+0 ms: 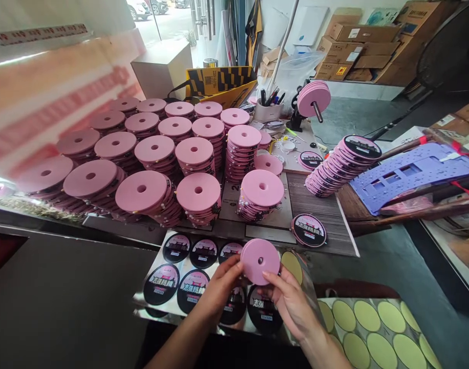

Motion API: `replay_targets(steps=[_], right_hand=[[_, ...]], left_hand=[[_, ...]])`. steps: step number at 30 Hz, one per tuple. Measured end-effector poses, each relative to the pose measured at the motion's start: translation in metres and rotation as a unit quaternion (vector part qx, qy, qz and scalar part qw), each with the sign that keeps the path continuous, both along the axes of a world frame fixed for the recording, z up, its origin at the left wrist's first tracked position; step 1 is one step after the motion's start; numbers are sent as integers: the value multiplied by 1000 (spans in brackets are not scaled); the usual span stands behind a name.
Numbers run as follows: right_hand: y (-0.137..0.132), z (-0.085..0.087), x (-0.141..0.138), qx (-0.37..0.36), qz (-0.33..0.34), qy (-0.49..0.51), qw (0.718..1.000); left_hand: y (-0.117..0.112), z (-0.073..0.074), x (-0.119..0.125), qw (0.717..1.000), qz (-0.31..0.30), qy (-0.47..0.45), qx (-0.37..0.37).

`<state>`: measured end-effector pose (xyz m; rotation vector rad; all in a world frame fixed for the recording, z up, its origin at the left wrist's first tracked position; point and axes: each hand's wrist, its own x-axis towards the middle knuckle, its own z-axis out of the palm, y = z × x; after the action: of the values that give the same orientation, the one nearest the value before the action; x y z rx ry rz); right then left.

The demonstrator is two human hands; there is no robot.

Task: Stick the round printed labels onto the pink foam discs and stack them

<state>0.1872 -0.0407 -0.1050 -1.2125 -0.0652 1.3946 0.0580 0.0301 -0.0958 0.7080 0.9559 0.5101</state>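
Note:
A pink foam spool [259,277] with a hole in its middle is held up between my two hands, its plain pink face towards me. My left hand [221,284] is closed on its left edge. My right hand [292,302] grips the lower right edge, thumb on the face. Beneath them lies a silvery sheet of round black-and-pink labels [161,284]; one spot near its right side shows a yellowish backing circle [292,266]. Just beyond, on the table, lies a spool with a label on top [308,229], near a short stack of plain pink spools [262,188].
Many stacked pink spools [154,149] fill the table's left side. A leaning stack of labelled spools [340,166] stands at the right edge. Behind are a winder holding pink discs [311,100] and a pen holder [268,110]. A yellow-circle sheet [372,328] lies lower right.

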Motion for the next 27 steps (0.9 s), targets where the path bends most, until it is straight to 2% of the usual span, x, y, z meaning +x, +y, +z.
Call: replay_targets(steps=[2, 6, 11, 13, 15, 16, 18, 20, 23, 25, 27], right_hand=[[0, 0, -1, -5, -2, -1, 1000], [-1, -1, 3, -10, 22, -13, 1000], [-2, -2, 3, -3, 23, -47, 999], [-2, -2, 6, 7, 48, -73, 996], [-3, -4, 17, 7, 66, -113, 991], [-6, -6, 27, 1, 52, -148, 988], [-16, -16, 51, -22, -19, -252, 967], [-33, -30, 72, -56, -67, -361, 928], [-63, -49, 79, -87, -10, -474, 876], [-75, -57, 65, -72, 39, -525, 847], [-74, -63, 44, -53, 65, -573, 815]], left_hand=[[-1, -2, 3, 1000, 14, 0, -6], [1, 0, 6, 999, -14, 14, 26], [0, -2, 9, 1000, 0, 13, -28], [-3, -7, 10, 999, 2, -4, -45], [-4, -11, 11, 998, 3, -18, -53], [-4, -13, 11, 998, 6, -18, -55], [-2, -15, 12, 998, 29, 2, -57], [1, -15, 13, 996, 59, 28, -64], [4, -16, 16, 995, 64, 41, -68], [4, -19, 19, 996, 62, 30, -59], [4, -22, 21, 996, 76, 15, -50]])
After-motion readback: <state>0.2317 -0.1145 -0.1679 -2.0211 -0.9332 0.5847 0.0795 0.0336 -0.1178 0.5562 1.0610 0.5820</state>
